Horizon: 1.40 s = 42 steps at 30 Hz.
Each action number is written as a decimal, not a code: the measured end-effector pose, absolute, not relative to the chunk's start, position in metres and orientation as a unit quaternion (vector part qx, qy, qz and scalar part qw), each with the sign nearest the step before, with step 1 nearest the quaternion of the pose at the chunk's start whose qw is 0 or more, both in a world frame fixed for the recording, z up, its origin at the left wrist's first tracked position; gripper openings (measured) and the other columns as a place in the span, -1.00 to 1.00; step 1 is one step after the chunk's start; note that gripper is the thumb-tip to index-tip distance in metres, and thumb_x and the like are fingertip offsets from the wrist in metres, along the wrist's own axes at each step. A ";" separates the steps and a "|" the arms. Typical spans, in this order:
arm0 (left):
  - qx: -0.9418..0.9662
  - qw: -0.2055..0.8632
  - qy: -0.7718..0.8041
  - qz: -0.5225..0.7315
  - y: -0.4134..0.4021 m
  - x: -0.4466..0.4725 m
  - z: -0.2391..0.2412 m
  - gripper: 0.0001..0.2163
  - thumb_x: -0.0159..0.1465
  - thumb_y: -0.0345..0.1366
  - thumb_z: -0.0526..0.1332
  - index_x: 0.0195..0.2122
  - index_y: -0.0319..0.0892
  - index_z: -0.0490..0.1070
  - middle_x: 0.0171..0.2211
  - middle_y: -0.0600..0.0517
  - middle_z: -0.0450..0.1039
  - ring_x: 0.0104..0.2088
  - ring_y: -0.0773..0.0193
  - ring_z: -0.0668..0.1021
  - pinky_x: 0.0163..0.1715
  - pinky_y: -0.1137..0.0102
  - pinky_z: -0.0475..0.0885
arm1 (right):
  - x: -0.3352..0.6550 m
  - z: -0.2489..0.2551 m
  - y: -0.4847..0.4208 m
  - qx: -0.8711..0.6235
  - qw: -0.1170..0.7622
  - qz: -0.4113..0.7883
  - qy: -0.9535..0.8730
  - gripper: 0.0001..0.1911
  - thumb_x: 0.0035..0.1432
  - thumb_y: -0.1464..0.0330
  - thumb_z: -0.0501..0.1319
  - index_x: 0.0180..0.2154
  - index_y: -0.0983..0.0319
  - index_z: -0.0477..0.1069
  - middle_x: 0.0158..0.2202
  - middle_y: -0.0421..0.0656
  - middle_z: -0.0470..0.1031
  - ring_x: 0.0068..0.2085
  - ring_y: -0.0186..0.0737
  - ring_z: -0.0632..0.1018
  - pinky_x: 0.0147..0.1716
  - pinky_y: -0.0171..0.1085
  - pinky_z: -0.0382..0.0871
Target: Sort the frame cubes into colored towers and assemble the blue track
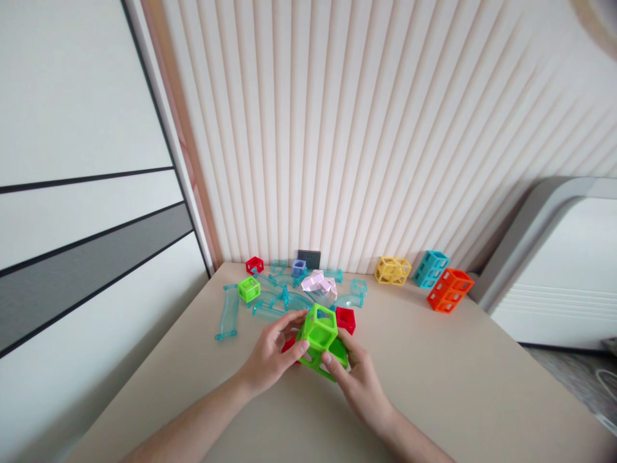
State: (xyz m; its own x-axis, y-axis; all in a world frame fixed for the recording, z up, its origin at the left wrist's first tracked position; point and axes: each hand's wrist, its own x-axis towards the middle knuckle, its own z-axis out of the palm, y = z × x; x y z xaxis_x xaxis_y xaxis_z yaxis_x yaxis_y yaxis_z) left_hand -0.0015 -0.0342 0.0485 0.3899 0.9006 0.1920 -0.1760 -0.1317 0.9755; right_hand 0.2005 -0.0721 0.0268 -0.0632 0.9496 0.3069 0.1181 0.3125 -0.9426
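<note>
So far, my left hand and right hand grip a green block from both sides, over the tabletop. Judging by looks, the yellow block, blue block and orange block at the back right are already whole. Unattached, seemingly, are a small green cube and clear tracks; whether the red piece by my left hand is joined, I cannot tell.
</note>
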 end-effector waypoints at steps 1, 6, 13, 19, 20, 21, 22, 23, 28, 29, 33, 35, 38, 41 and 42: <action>0.592 0.590 0.303 0.457 -0.034 -0.002 0.050 -0.49 0.24 -0.12 0.37 0.18 -0.14 0.39 0.11 -0.17 0.49 0.03 0.04 0.58 -0.04 0.22 0.57 | 0.201 0.025 -0.072 -0.445 0.520 0.392 -0.615 -0.44 0.21 0.09 0.32 0.16 0.19 0.40 0.11 0.04 0.54 0.09 0.08 0.56 0.08 0.04 0.47; 0.608 0.595 0.299 0.432 -0.035 -0.008 0.055 -0.50 0.20 -0.13 0.40 0.14 -0.14 0.41 0.06 -0.16 0.50 0.03 0.04 0.55 -0.06 0.25 0.56 | 0.204 0.025 -0.075 -0.469 0.506 0.356 -0.630 -0.49 0.17 0.09 0.34 0.08 0.20 0.46 0.02 -0.01 0.60 0.00 0.07 0.60 0.01 -0.07 0.50; 0.637 0.588 0.271 0.417 -0.032 -0.013 0.057 -0.55 0.22 -0.14 0.38 0.10 -0.16 0.44 0.00 -0.14 0.52 0.00 0.06 0.56 -0.01 0.22 0.52 | 0.206 0.040 -0.077 -0.460 0.481 0.333 -0.668 -0.54 0.16 0.14 0.36 0.05 0.19 0.47 -0.01 -0.07 0.61 -0.02 0.03 0.59 0.00 -0.15 0.47; 0.657 0.581 0.249 0.411 -0.031 -0.017 0.056 -0.57 0.21 -0.21 0.39 0.10 -0.15 0.43 -0.01 -0.11 0.53 -0.01 0.10 0.56 0.01 0.28 0.49 | 0.206 0.048 -0.077 -0.444 0.464 0.318 -0.697 -0.61 0.17 0.17 0.35 -0.01 0.19 0.51 -0.06 -0.10 0.61 -0.08 -0.03 0.59 -0.09 -0.24 0.47; 0.654 0.583 0.250 0.412 -0.031 -0.017 0.055 -0.57 0.21 -0.20 0.40 0.09 -0.16 0.43 -0.02 -0.11 0.54 -0.02 0.11 0.57 -0.01 0.29 0.49 | 0.206 0.049 -0.078 -0.442 0.462 0.315 -0.701 -0.63 0.18 0.17 0.34 -0.02 0.19 0.51 -0.08 -0.10 0.61 -0.11 -0.05 0.59 -0.11 -0.25 0.47; 0.650 0.586 0.252 0.413 -0.031 -0.017 0.055 -0.56 0.20 -0.20 0.41 0.08 -0.16 0.44 -0.04 -0.11 0.54 -0.04 0.12 0.57 -0.02 0.29 0.50 | 0.206 0.049 -0.078 -0.440 0.460 0.315 -0.704 -0.65 0.19 0.17 0.33 -0.03 0.19 0.51 -0.10 -0.11 0.61 -0.12 -0.07 0.59 -0.12 -0.26 0.46; 0.646 0.589 0.256 0.412 -0.031 -0.017 0.054 -0.56 0.20 -0.20 0.41 0.08 -0.16 0.44 -0.05 -0.10 0.54 -0.05 0.12 0.57 -0.03 0.30 0.50 | 0.206 0.049 -0.078 -0.440 0.456 0.318 -0.705 -0.66 0.20 0.17 0.32 -0.03 0.18 0.51 -0.11 -0.12 0.61 -0.13 -0.08 0.58 -0.12 -0.26 0.46; 0.641 0.593 0.261 0.411 -0.032 -0.016 0.053 -0.56 0.20 -0.20 0.41 0.08 -0.17 0.43 -0.05 -0.11 0.54 -0.06 0.12 0.57 -0.04 0.30 0.50 | 0.206 0.048 -0.078 -0.439 0.454 0.322 -0.705 -0.66 0.21 0.17 0.32 -0.03 0.18 0.51 -0.12 -0.12 0.61 -0.14 -0.08 0.58 -0.11 -0.25 0.46; 0.589 0.633 0.262 0.428 -0.033 -0.010 0.051 -0.53 0.20 -0.18 0.40 0.11 -0.15 0.40 -0.01 -0.13 0.50 -0.01 0.08 0.55 -0.15 0.32 0.55 | 0.205 0.035 -0.075 -0.454 0.480 0.367 -0.656 -0.55 0.20 0.11 0.32 0.05 0.18 0.48 -0.04 -0.07 0.61 -0.07 -0.01 0.58 -0.04 -0.16 0.48; 0.579 0.639 0.259 0.434 -0.033 -0.009 0.052 -0.53 0.21 -0.17 0.40 0.11 -0.14 0.39 0.00 -0.13 0.50 -0.01 0.07 0.55 -0.18 0.34 0.55 | 0.205 0.032 -0.074 -0.459 0.489 0.378 -0.639 -0.52 0.19 0.09 0.32 0.06 0.19 0.48 -0.02 -0.05 0.60 -0.05 0.02 0.58 -0.04 -0.14 0.48; 0.557 0.653 0.258 0.443 -0.034 -0.001 0.051 -0.58 0.22 -0.17 0.39 0.08 -0.12 0.40 -0.01 -0.11 0.50 -0.02 0.10 0.56 -0.18 0.34 0.56 | 0.203 0.028 -0.070 -0.463 0.505 0.427 -0.590 -0.45 0.18 0.05 0.32 0.09 0.23 0.48 0.04 0.02 0.58 -0.04 0.06 0.59 -0.08 -0.10 0.52; 0.561 0.652 0.258 0.441 -0.035 0.002 0.050 -0.57 0.23 -0.15 0.38 0.10 -0.10 0.39 0.00 -0.11 0.49 -0.03 0.10 0.57 -0.16 0.31 0.56 | 0.203 0.029 -0.069 -0.456 0.511 0.442 -0.579 -0.46 0.18 0.04 0.33 0.09 0.23 0.50 0.03 0.01 0.59 -0.06 0.06 0.60 -0.10 -0.10 0.53; 0.601 0.604 0.267 0.450 -0.035 0.001 0.049 -0.55 0.30 -0.10 0.30 0.18 -0.08 0.34 0.07 -0.15 0.46 0.02 0.05 0.56 -0.07 0.23 0.55 | 0.203 0.033 -0.068 -0.457 0.527 0.446 -0.562 -0.48 0.17 0.03 0.34 0.03 0.23 0.54 -0.05 -0.01 0.62 -0.09 0.05 0.62 -0.10 -0.09 0.54; 0.674 0.423 0.339 0.501 -0.027 -0.012 0.052 -0.66 0.39 -0.14 0.17 0.15 -0.08 0.37 0.09 -0.13 0.44 0.06 0.06 0.54 0.06 0.18 0.49 | 0.205 0.036 -0.068 -0.460 0.544 0.454 -0.535 -0.49 0.16 0.01 0.33 -0.02 0.24 0.57 -0.11 -0.01 0.64 -0.13 0.05 0.62 -0.13 -0.07 0.55; 0.692 0.332 0.376 0.520 -0.021 -0.018 0.054 -0.72 0.40 -0.18 0.15 0.10 -0.08 0.40 0.07 -0.12 0.45 0.06 0.08 0.54 0.08 0.17 0.47 | 0.205 0.036 -0.068 -0.462 0.548 0.457 -0.527 -0.48 0.16 0.00 0.33 -0.02 0.24 0.57 -0.11 0.00 0.64 -0.12 0.06 0.62 -0.15 -0.07 0.56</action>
State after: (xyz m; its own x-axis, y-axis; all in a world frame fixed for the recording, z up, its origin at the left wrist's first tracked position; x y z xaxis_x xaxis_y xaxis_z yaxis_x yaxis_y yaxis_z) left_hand -0.0183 -0.0212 0.0539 0.1775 0.8645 0.4702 0.1747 -0.4978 0.8495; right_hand 0.2050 -0.0675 0.0363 0.0272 0.9875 0.1552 -0.0139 0.1556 -0.9877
